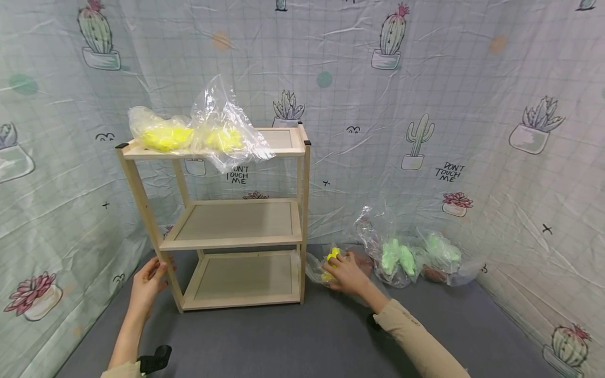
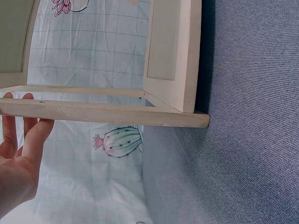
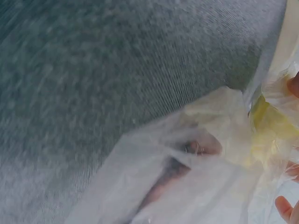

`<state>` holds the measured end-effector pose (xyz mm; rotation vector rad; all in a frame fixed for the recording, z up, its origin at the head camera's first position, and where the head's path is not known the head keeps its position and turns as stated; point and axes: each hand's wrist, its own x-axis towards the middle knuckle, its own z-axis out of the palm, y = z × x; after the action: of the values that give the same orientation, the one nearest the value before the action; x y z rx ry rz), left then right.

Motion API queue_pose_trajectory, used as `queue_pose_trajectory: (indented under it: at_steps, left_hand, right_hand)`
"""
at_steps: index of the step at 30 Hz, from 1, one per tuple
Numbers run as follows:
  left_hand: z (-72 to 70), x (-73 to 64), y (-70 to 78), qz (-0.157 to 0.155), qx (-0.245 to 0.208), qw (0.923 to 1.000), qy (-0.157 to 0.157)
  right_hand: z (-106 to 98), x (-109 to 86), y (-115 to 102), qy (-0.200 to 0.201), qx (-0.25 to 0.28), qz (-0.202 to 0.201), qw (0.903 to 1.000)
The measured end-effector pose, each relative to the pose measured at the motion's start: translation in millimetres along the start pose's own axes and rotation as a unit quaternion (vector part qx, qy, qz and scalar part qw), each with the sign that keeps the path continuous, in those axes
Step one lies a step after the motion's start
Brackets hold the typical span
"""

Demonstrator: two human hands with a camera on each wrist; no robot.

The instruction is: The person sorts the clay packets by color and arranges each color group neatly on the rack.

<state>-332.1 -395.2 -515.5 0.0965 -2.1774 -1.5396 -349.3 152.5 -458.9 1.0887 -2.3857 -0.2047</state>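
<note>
A three-tier wooden shelf (image 1: 231, 242) stands on the grey surface at left. My left hand (image 1: 146, 283) holds its front left post (image 2: 107, 112) low down, thumb and fingers on either side of the wood. To the right of the shelf, my right hand (image 1: 348, 273) grips a clear plastic bag with a yellow thing (image 1: 333, 254) inside. In the right wrist view the yellow thing (image 3: 271, 121) shows through crinkled plastic, with fingertips at the right edge. On the top tier lie two clear bags with yellow contents (image 1: 167, 137).
Right of my right hand lie clear bags with pale green contents (image 1: 398, 257). Reddish-brown contents (image 1: 361, 261) show beside them and again under another green bag (image 1: 443, 249). A cactus-print curtain (image 1: 345, 173) hangs behind and at both sides.
</note>
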Motion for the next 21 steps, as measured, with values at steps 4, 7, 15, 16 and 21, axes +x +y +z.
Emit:
queue_pose_trajectory:
  at_steps: [4, 7, 15, 16, 21]
  left_hand:
    - [0.2, -0.5, 1.1, 0.003, -0.007, 1.0000, -0.002]
    - [-0.3, -0.1, 0.8, 0.002, -0.008, 1.0000, -0.003]
    - [0.2, -1.4, 3.6, 0.003, -0.009, 1.0000, -0.001]
    - [0.2, -1.4, 3.6, 0.004, -0.010, 0.9999, -0.001]
    - [0.7, 0.9, 0.6, 0.002, -0.004, 1.0000, 0.005]
  right_hand:
    - [-6, -3.5, 3, 0.016, 0.002, 0.004, 0.9999]
    - [-11, -5.7, 5, 0.028, 0.006, 0.004, 0.9996]
    - [-23, -11.9, 9, 0.035, 0.013, 0.013, 0.9992]
    - [-25, -12.5, 10, 0.038, 0.009, 0.013, 0.9991]
    - [-36, -13.6, 15, 0.063, 0.016, 0.015, 0.9978]
